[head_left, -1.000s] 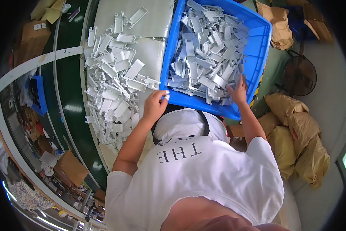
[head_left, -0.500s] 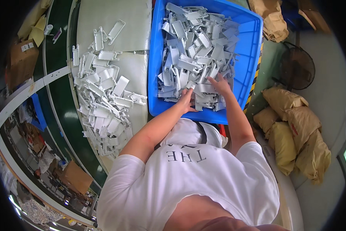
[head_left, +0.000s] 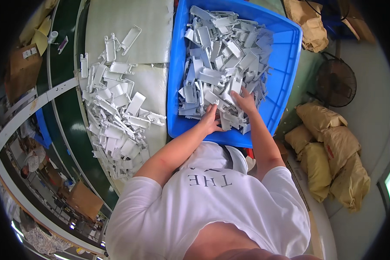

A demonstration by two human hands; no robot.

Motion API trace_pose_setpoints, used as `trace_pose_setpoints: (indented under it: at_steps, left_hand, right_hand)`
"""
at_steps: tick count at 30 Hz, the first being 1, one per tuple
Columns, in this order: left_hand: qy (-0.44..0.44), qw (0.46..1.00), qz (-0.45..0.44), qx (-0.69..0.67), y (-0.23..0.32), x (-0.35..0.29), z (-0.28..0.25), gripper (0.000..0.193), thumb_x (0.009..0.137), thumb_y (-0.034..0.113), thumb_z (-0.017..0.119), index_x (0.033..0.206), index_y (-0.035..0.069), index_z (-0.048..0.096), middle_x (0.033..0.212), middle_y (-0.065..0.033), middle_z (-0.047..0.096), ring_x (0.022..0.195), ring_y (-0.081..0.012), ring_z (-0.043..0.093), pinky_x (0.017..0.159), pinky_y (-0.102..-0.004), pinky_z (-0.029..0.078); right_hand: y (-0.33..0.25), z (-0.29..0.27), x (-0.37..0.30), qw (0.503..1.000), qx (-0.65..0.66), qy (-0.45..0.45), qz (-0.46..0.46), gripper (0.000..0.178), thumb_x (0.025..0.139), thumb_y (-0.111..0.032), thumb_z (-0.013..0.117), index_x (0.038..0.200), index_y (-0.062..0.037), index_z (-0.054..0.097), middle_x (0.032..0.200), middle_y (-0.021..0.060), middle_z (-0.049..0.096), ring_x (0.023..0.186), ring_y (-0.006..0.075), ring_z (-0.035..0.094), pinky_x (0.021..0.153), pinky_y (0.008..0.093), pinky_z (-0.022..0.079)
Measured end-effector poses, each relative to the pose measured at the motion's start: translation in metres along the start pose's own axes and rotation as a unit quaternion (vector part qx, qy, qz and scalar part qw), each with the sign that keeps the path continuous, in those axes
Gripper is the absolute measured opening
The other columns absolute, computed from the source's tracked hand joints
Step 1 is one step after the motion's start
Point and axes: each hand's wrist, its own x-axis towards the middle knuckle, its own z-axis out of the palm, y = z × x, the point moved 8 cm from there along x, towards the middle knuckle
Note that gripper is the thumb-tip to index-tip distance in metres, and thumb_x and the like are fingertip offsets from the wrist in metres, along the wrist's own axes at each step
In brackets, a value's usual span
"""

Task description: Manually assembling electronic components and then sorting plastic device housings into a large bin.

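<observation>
Inside a blue plastic bin (head_left: pixel 286 82) lies a deep heap of pale grey plastic brackets (head_left: pixel 213 77), long flat pieces with raised edges and notched ends. Both my hands reach in at the heap's near side. My left hand (head_left: pixel 209 121) touches the brackets at the near edge, its fingers apart. Just to its right, my right hand (head_left: pixel 245 103) rests on the heap with fingers spread. A few brackets lie between the two hands; no grip on any one piece shows. Some fingertips are hidden among the pieces.
Left of the bin, a second pile of brackets (head_left: pixel 112 115) lies on a pale table (head_left: pixel 153 82). Beyond the table runs a dark green conveyor (head_left: pixel 80 130) with a metal frame. A black fan (head_left: pixel 336 82) and stuffed brown sacks (head_left: pixel 340 143) stand on the right.
The view has shifted slightly. My right hand has come a little nearer to the left, and brackets between the hands have shifted position. The pile on the table looks unchanged.
</observation>
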Motion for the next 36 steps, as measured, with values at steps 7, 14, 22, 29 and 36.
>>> trace_pose_setpoints:
  at_steps: [7, 14, 22, 29, 36]
  left_hand:
    - [-0.003, 1.0, -0.001, -0.027, -0.002, 0.017, 0.006, 0.063, 0.079, 0.055, 0.045, 0.126, 0.022, 0.021, 0.127, -0.0132, 0.032, 0.113, -0.0395, 0.036, 0.079, -0.0657, 0.031]
    - [-0.048, 0.999, 0.013, 0.01, 0.012, 0.027, 0.04, 0.053, 0.079, 0.054, 0.045, 0.119, 0.021, 0.033, 0.111, -0.0099, 0.046, 0.097, -0.0342, 0.048, 0.073, -0.0642, 0.036]
    - [-0.095, 0.992, 0.06, -0.064, 0.008, 0.019, 0.036, 0.038, 0.079, 0.041, 0.052, 0.1, 0.01, 0.052, 0.091, -0.0064, 0.058, 0.078, -0.0204, 0.059, 0.066, -0.0417, 0.047]
    - [-0.227, 0.96, 0.151, -0.059, 0.039, -0.055, 0.061, 0.035, 0.081, 0.031, 0.053, 0.109, 0.01, 0.048, 0.097, -0.0049, 0.057, 0.087, -0.0182, 0.057, 0.073, -0.0376, 0.047]
    - [-0.228, 0.888, 0.389, -0.092, 0.13, -0.201, 0.031, 0.036, 0.08, 0.022, 0.054, 0.112, 0.008, 0.046, 0.101, -0.004, 0.055, 0.089, -0.0149, 0.056, 0.073, -0.0314, 0.047]
  right_hand:
    - [-0.015, 0.018, -0.031, 0.996, 0.048, 0.024, -0.071, 0.049, 0.073, -0.036, 0.06, 0.112, -0.0062, 0.054, 0.119, 0.0252, 0.037, 0.112, 0.0365, 0.038, 0.093, 0.0372, 0.032]
    - [-0.018, 0.018, -0.018, 0.994, 0.067, -0.001, -0.083, 0.046, 0.085, -0.038, 0.041, 0.118, -0.0065, 0.048, 0.128, 0.0222, 0.033, 0.122, 0.0359, 0.023, 0.099, 0.039, 0.021]
    - [-0.044, 0.018, -0.065, 0.985, 0.108, 0.023, -0.137, 0.043, 0.088, -0.031, 0.039, 0.109, 0.0049, 0.051, 0.136, 0.0191, 0.021, 0.125, 0.0295, 0.022, 0.099, 0.034, 0.022]
    - [-0.113, -0.011, -0.119, 0.948, 0.152, 0.095, -0.263, 0.034, 0.087, -0.02, 0.042, 0.107, 0.0049, 0.052, 0.136, 0.0161, 0.021, 0.122, 0.0277, 0.027, 0.097, 0.0341, 0.025]
    - [-0.263, 0.011, -0.176, 0.876, 0.093, 0.064, -0.469, 0.029, 0.086, -0.018, 0.044, 0.103, 0.0035, 0.053, 0.136, 0.0167, 0.022, 0.123, 0.0287, 0.025, 0.098, 0.0364, 0.025]
